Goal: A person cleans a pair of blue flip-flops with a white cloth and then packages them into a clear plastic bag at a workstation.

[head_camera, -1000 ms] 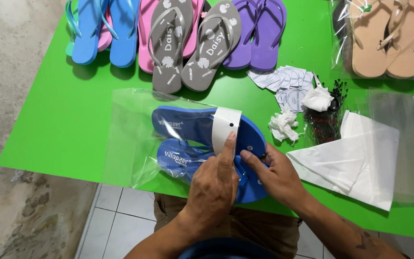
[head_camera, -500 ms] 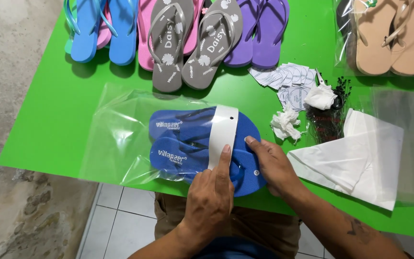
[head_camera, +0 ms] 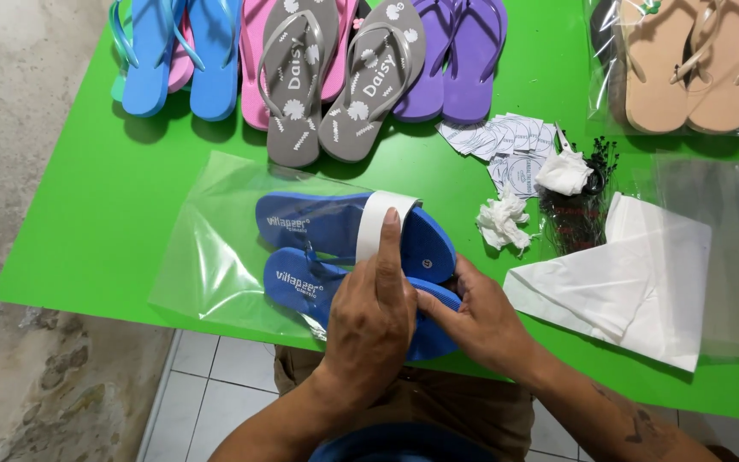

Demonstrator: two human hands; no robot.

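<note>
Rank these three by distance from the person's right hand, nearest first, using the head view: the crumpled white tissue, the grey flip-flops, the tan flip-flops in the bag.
From the right hand:
1. Crumpled white tissue, just above it at mid-table.
2. Grey flip-flops, at the far edge, up and to the left.
3. Tan flip-flops, bagged in the far right corner.

Flip-flop pair (head_camera: 344, 248) partly inside bag (head_camera: 215, 248), at near table (head_camera: 87, 205) edge. Row of other pairs (head_camera: 318, 68) behind; folded sheet (head_camera: 635, 274) to right.
</note>
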